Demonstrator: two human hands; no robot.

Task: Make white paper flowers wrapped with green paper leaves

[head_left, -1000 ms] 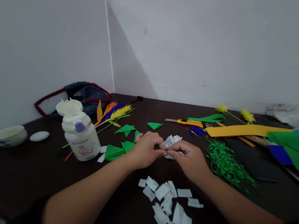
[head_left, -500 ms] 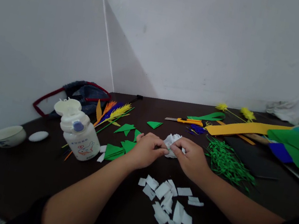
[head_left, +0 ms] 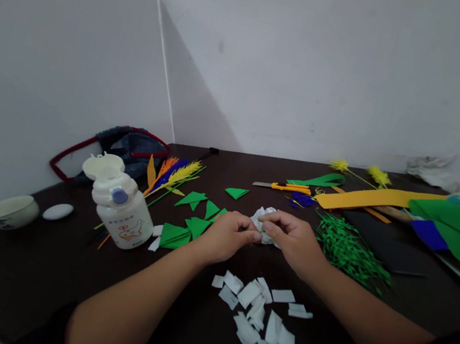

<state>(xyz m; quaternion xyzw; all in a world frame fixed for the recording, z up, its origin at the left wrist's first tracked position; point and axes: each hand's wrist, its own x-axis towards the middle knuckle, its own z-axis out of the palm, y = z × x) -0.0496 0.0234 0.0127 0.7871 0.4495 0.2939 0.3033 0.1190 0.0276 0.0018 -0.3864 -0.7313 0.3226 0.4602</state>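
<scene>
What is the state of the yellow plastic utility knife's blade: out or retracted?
Out: the flat grey metal blade extends beyond the left end of the yellow plastic handle.

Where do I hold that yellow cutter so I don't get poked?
Best by the yellow handle of the cutter, well back from the blade, coming from above and the right. The blade shows bare and points left, while the long handle lies to the right, so it's probably the safer part.

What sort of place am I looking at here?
Probably a craft spot at a dark table by a wall: cut white paper pieces, a yellow utility knife and a pile of green shreds suggest it.
</scene>
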